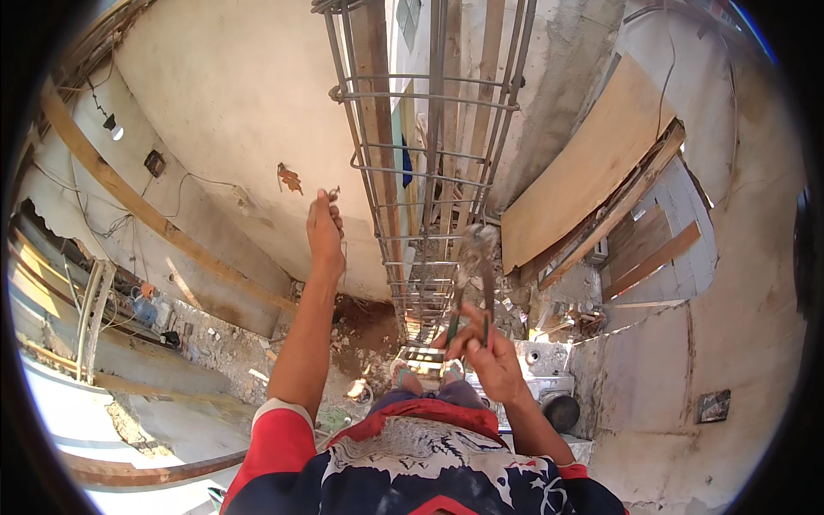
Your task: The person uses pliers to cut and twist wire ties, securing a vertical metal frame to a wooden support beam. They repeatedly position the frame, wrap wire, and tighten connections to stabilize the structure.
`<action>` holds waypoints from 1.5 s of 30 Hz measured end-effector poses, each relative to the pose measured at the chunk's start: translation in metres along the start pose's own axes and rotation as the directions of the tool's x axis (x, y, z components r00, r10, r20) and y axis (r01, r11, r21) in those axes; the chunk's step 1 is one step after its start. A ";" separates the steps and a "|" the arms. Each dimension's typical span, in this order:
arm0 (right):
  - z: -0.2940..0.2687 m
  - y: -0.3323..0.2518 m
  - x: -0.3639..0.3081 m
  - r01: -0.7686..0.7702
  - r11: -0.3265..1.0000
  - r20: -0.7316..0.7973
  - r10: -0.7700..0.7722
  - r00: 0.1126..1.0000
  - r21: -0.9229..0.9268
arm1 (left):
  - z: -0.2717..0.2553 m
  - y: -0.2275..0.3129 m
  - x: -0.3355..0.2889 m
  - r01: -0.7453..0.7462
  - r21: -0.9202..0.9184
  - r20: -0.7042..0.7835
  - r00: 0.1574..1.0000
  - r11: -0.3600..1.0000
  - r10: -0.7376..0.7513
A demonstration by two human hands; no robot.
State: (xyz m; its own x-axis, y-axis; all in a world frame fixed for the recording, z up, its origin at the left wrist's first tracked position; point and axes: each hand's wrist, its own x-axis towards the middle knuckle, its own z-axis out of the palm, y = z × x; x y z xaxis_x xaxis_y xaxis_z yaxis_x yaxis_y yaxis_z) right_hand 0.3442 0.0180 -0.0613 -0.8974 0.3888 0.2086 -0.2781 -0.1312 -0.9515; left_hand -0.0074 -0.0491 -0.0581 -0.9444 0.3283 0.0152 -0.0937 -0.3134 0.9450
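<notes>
My right hand (491,352) is closed round the green handles of pincers (487,287), whose jaws point up and are smeared by motion. They are in front of the right side of a tall rebar cage (436,94), built of long bars with square ties; whether they touch it I cannot tell. To the left of the cage, my left hand (325,233) is raised and closed on what looks like thin wire (345,262). A small dark end pokes out above its fingers, and a faint strand hangs below.
Wooden boards (373,51) stand behind the cage. My feet (408,378) in flip-flops are on a narrow slatted support, high above rubble-strewn ground (227,352). A plywood sheet (592,163) leans at the right. A round black object (560,412) is at lower right. Loose wires hang on the left wall.
</notes>
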 end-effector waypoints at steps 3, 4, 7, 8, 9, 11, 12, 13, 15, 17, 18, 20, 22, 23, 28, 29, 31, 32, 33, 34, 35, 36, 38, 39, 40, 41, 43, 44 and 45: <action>-0.027 -0.013 0.059 0.143 0.919 -0.355 -0.281 0.892 -0.368 | 0.036 0.059 0.043 -0.011 0.239 0.087 0.996 0.971 -0.011; -0.037 -0.015 0.081 0.179 0.908 -0.408 -0.337 0.848 -0.378 | 0.046 0.065 0.055 -0.002 0.265 0.156 0.987 0.964 -0.041; -0.050 -0.026 0.146 0.294 0.851 -0.545 -0.509 0.666 -0.436 | 0.068 0.072 0.066 0.005 0.352 0.319 0.939 0.936 -0.125; -0.057 -0.026 0.166 0.309 0.814 -0.543 -0.565 0.622 -0.492 | 0.076 0.072 0.062 -0.003 0.372 0.349 0.927 0.928 -0.136; -0.065 -0.022 0.185 0.318 0.776 -0.539 -0.615 0.576 -0.545 | 0.081 0.071 0.059 -0.010 0.394 0.378 0.913 0.919 -0.152; -0.068 -0.021 0.212 0.325 0.752 -0.547 -0.647 0.531 -0.573 | 0.083 0.060 0.059 -0.043 0.336 0.377 0.922 0.941 -0.092; -0.065 -0.019 0.222 0.325 0.771 -0.563 -0.627 0.538 -0.548 | 0.080 0.056 0.057 -0.055 0.309 0.366 0.928 0.950 -0.066; -0.062 -0.018 0.230 0.325 0.788 -0.578 -0.608 0.545 -0.523 | 0.079 0.052 0.054 -0.051 0.290 0.344 0.937 0.956 -0.054; -0.063 -0.018 0.235 0.294 0.799 -0.584 -0.589 0.559 -0.524 | 0.079 0.043 0.048 -0.043 0.251 0.296 0.955 0.967 -0.035; -0.062 -0.017 0.239 0.285 0.799 -0.579 -0.586 0.567 -0.530 | 0.080 0.037 0.042 -0.061 0.185 0.261 0.965 0.981 0.011; -0.061 -0.019 0.240 0.291 0.792 -0.573 -0.595 0.563 -0.537 | 0.080 0.035 0.040 -0.071 0.153 0.247 0.969 0.986 0.031; -0.062 -0.018 0.241 0.313 0.806 -0.576 -0.582 0.575 -0.502 | 0.077 0.033 0.038 -0.065 0.097 0.247 0.968 0.993 0.039; -0.065 -0.016 0.242 0.342 0.839 -0.589 -0.541 0.601 -0.423 | 0.080 0.031 0.036 -0.062 0.076 0.239 0.970 0.995 0.042; -0.068 -0.016 0.242 0.326 0.844 -0.583 -0.531 0.615 -0.425 | 0.082 0.028 0.033 -0.077 0.062 0.221 0.973 0.995 0.061; -0.074 -0.022 0.238 0.338 0.822 -0.531 -0.558 0.638 -0.457 | 0.088 0.032 0.029 -0.066 0.050 0.209 0.976 0.997 0.054; -0.078 -0.025 0.232 0.273 0.818 -0.529 -0.544 0.651 -0.506 | 0.088 0.033 0.028 -0.070 0.068 0.217 0.975 0.995 0.054; -0.074 -0.040 0.220 0.161 0.795 -0.517 -0.518 0.681 -0.585 | 0.078 0.033 0.039 -0.039 0.108 0.229 0.973 0.993 0.014; -0.074 -0.040 0.215 0.232 0.771 -0.505 -0.581 0.638 -0.593 | 0.073 0.034 0.045 -0.024 0.127 0.235 0.972 0.992 -0.007; -0.077 -0.038 0.209 0.296 0.742 -0.495 -0.637 0.591 -0.601 | 0.072 0.037 0.047 -0.030 0.151 0.260 0.966 0.988 -0.010; -0.080 -0.039 0.203 0.358 0.708 -0.483 -0.689 0.540 -0.609 | 0.071 0.039 0.049 -0.038 0.175 0.283 0.959 0.984 -0.014; -0.085 -0.042 0.197 0.418 0.657 -0.447 -0.743 0.498 -0.628 | 0.071 0.042 0.051 -0.046 0.199 0.307 0.952 0.979 -0.018; -0.081 -0.049 0.188 0.412 0.697 -0.470 -0.707 0.528 -0.587 | 0.069 0.042 0.053 -0.043 0.227 0.303 0.953 0.973 -0.028; -0.066 -0.068 0.166 0.391 0.777 -0.509 -0.623 0.594 -0.494 | 0.060 0.042 0.058 -0.031 0.286 0.283 0.958 0.958 -0.053; -0.062 -0.072 0.155 0.295 0.787 -0.512 -0.588 0.626 -0.542 | 0.057 0.042 0.058 -0.031 0.273 0.273 0.961 0.962 -0.047; -0.057 -0.065 0.148 0.259 0.811 -0.503 -0.541 0.675 -0.525 | 0.053 0.043 0.059 -0.030 0.261 0.261 0.965 0.965 -0.040; -0.049 -0.053 0.145 0.221 0.833 -0.490 -0.489 0.722 -0.507 | 0.047 0.044 0.060 -0.031 0.249 0.245 0.969 0.968 -0.032; -0.025 -0.037 0.137 0.174 0.867 -0.469 -0.409 0.783 -0.467 | 0.035 0.038 0.064 -0.020 0.242 0.178 0.984 0.970 -0.024; -0.014 -0.025 0.140 0.216 0.854 -0.456 -0.448 0.769 -0.474 | 0.024 0.033 0.065 -0.015 0.241 0.133 0.991 0.970 -0.018; -0.008 -0.012 0.145 0.261 0.835 -0.440 -0.490 0.753 -0.484 | 0.016 0.029 0.063 -0.010 0.217 0.114 0.993 0.976 -0.015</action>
State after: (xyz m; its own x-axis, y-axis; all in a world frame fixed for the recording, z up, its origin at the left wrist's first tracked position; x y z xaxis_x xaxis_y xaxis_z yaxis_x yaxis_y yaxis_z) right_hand 0.2199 0.0829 -0.0211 -0.3886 0.7580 0.5238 -0.3004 0.4331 -0.8498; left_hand -0.0646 -0.0234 -0.0242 -0.9007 0.4328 0.0379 -0.0138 -0.1159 0.9932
